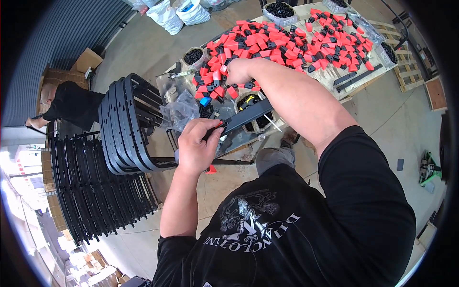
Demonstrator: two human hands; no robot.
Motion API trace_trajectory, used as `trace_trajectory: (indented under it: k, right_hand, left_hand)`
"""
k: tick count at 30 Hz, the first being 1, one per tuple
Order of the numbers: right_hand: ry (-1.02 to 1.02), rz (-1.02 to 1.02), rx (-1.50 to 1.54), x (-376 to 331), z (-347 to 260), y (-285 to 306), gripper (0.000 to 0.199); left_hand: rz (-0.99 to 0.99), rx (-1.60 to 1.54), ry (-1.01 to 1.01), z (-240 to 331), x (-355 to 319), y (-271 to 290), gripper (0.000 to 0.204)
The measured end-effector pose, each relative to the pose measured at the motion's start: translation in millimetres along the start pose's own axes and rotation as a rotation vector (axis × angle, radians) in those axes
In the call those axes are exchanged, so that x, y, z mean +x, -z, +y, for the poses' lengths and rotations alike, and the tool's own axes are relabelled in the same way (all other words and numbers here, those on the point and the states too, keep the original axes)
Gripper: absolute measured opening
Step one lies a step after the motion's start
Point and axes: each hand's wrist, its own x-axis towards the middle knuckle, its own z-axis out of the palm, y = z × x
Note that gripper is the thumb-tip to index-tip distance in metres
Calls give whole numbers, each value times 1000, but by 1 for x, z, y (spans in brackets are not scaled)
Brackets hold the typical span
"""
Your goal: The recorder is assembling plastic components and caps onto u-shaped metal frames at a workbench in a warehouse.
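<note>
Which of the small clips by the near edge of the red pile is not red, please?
The blue clip, lying alone at the pile's near left corner, just left of the black bar; every other coloured clip there is red.

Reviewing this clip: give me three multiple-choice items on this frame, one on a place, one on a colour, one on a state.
1. Where is the right hand?
A. on the stacked black frames
B. at the near edge of the pile of small parts on the table
C. on the floor

2. What colours are the small parts heaped on the table?
A. red and black
B. yellow and green
C. white and blue

3. What is the left hand doing?
A. hanging empty
B. gripping a long black bar
C. resting flat on the floor

Answers:
1 B, the hand reaches into the pile's near edge.
2 A, the heap is red pieces mixed with black ones.
3 B, the fingers close round the black bar by its near end.
</note>
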Motion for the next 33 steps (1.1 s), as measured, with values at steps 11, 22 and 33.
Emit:
trace_trajectory:
  k: [11,22,33]
  right_hand:
    - [-35,-24,16,2,2,-1,34]
    - [9,-30,-38,0,0,4,37]
    - [17,2,-4,-5,-2,2,45]
  left_hand:
    - [38,82,-316,-9,2,-4,18]
    - [31,53,-204,-11,-8,-4,28]
    - [-92,-415,113,-28,3,12,33]
